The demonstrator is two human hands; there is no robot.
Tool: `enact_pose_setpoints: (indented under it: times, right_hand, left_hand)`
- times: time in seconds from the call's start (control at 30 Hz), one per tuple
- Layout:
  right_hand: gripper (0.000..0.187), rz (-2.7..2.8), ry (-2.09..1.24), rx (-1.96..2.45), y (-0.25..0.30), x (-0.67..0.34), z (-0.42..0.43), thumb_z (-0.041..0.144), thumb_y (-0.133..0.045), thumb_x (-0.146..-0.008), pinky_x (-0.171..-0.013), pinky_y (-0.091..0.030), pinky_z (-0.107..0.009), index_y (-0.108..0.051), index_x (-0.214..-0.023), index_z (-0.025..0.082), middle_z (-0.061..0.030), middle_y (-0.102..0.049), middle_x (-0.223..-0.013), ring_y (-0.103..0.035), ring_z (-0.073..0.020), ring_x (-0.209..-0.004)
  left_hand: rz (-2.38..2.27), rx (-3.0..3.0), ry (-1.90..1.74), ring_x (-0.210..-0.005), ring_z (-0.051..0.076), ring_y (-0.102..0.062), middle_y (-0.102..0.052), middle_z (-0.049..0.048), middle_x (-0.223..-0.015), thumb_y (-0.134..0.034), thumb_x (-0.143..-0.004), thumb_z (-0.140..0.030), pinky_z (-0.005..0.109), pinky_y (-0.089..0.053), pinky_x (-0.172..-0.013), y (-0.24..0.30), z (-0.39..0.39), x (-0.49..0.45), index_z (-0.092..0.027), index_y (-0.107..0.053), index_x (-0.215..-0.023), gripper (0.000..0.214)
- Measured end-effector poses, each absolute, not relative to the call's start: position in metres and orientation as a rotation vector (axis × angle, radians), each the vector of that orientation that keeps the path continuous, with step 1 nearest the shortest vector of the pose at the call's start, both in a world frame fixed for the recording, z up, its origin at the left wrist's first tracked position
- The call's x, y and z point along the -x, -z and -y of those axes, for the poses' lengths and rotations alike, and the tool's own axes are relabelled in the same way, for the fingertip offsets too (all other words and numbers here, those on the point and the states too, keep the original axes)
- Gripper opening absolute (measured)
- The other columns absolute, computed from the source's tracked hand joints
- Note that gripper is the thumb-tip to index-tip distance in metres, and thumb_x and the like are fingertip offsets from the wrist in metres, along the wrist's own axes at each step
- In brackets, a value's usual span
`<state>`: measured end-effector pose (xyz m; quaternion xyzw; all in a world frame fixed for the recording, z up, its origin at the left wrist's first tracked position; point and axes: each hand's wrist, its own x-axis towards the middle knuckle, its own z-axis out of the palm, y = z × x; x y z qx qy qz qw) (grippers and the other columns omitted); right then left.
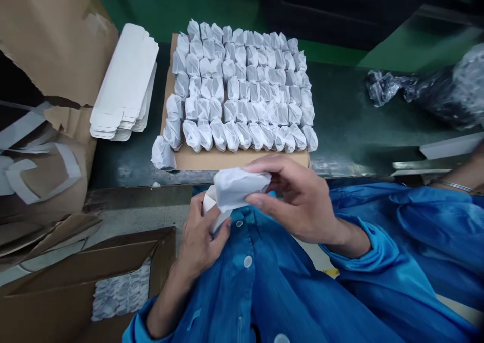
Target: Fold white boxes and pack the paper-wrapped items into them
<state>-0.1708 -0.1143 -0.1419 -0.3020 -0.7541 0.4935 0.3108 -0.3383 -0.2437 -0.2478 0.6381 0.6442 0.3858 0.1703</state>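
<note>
My right hand [298, 196] pinches a small item wrapped in white tissue paper [236, 187] between thumb and fingers. Just below and left of it, my left hand [204, 234] grips a small white carton [212, 209], which the wrapped item partly covers. The two overlap in view; I cannot tell whether they touch. Beyond my hands, rows of similar paper-wrapped items [245, 88] stand on a cardboard sheet [242, 160] on the dark table. One more wrapped item [163, 154] sits at the sheet's front left corner.
A stack of flat white cartons [126, 80] lies left of the rows. An open cardboard box [86, 267] at lower left holds several wrapped items. Clear plastic [393, 87] lies on the table at right. A co-worker's blue sleeve [434, 222] is close on my right.
</note>
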Motion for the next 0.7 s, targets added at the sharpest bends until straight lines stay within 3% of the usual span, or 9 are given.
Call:
enact_pose_setpoints:
  times: [0.23,0.4,0.53,0.63,0.7]
  right_hand:
    - [0.021,2.819,-1.043,0.765,0.145,0.165,0.098,0.017,-0.064,-0.092,-0.07,-0.045,-0.028,-0.065,-0.113,0.015,-0.0066,-0.069,-0.103,-0.063,-0.0178,-0.087]
    - [0.017,3.007,-1.032,0.703,0.144,0.171,0.089,0.017,-0.06,-0.093,-0.071,-0.042,-0.029,-0.067,-0.107,0.014,-0.0079,-0.069,-0.099,-0.063,-0.0195,-0.088]
    - [0.022,2.847,-1.152,0.823,0.156,0.183,0.092,0.014,-0.065,-0.087,-0.071,-0.042,-0.028,-0.063,-0.109,0.014,-0.0063,-0.07,-0.097,-0.063,-0.0178,-0.084]
    - [0.029,2.345,-1.403,0.999,0.171,0.188,0.102,0.018,-0.071,-0.084,-0.065,-0.045,-0.024,-0.058,-0.109,0.017,-0.0017,-0.068,-0.092,-0.061,-0.0126,-0.074]
    - [0.023,2.047,-1.521,1.055,0.18,0.19,0.108,0.02,-0.073,-0.082,-0.062,-0.046,-0.022,-0.06,-0.101,0.017,0.0007,-0.066,-0.086,-0.06,-0.0101,-0.069]
  left_hand:
    - [-1.83,-2.14,-0.86,-0.121,0.027,-0.057,-0.041,0.0051,-0.146,-0.06,-0.091,-0.016,0.032,-0.054,-0.076,0.25,0.249,0.342,-0.044,-0.066,-0.119,0.041]
    - [-1.851,-2.369,-0.802,-0.126,0.026,-0.054,-0.05,0.003,-0.144,-0.062,-0.088,-0.009,0.035,-0.053,-0.089,0.25,0.245,0.337,-0.046,-0.069,-0.117,0.047]
    - [-1.864,-2.509,-0.837,-0.124,0.024,-0.056,-0.057,0.0044,-0.136,-0.062,-0.088,-0.009,0.033,-0.052,-0.09,0.249,0.238,0.339,-0.042,-0.07,-0.116,0.044]
    - [-2.001,-2.485,-0.961,-0.125,0.023,-0.056,-0.055,0.0048,-0.133,-0.065,-0.085,-0.007,0.032,-0.051,-0.094,0.248,0.234,0.344,-0.042,-0.068,-0.119,0.049]
    - [-2.052,-2.473,-1.0,-0.126,0.023,-0.055,-0.053,0.0053,-0.133,-0.067,-0.084,-0.005,0.031,-0.051,-0.096,0.247,0.231,0.345,-0.042,-0.066,-0.122,0.052]
